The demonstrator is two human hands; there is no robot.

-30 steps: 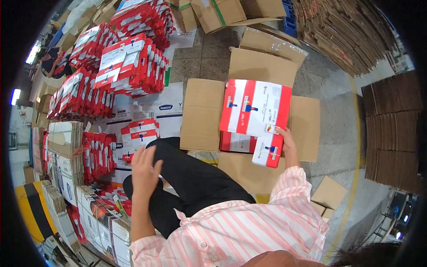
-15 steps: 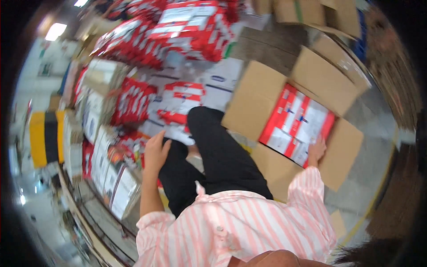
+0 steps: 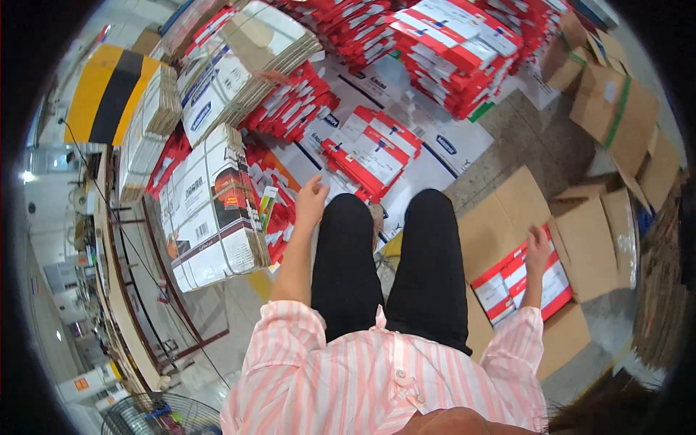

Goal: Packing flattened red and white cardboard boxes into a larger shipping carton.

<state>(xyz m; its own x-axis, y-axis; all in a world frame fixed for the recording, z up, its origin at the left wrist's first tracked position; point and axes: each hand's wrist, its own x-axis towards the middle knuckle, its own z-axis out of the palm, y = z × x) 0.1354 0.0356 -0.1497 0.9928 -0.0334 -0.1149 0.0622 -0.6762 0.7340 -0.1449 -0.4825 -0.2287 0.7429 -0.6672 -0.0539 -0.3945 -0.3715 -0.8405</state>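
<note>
My right hand (image 3: 537, 252) hovers over an open cardboard box (image 3: 504, 212) at my right, its fingers apart and holding nothing. Inside the box lie flat red-and-white printed packs (image 3: 496, 296), partly covered by that hand and forearm. My left hand (image 3: 312, 199) is raised beside my left knee, fingers loosely spread and nothing in them. Just ahead of my knees sits a low stack of the same red-and-white packs (image 3: 373, 148), resting on printed white sheets (image 3: 464, 141) on the floor.
Tall piles of red-and-white packs (image 3: 453, 65) stand ahead. Strapped bundles of flattened white cartons (image 3: 206, 210) are stacked at my left, near a metal frame (image 3: 156, 304) and a fan (image 3: 156, 415). More open brown cartons (image 3: 616, 109) lie at far right.
The view has swung left, so everything sits farther right in it. My right hand, earlier on the packs' near right side, is now higher over the box. My left hand stays by my knee.
</note>
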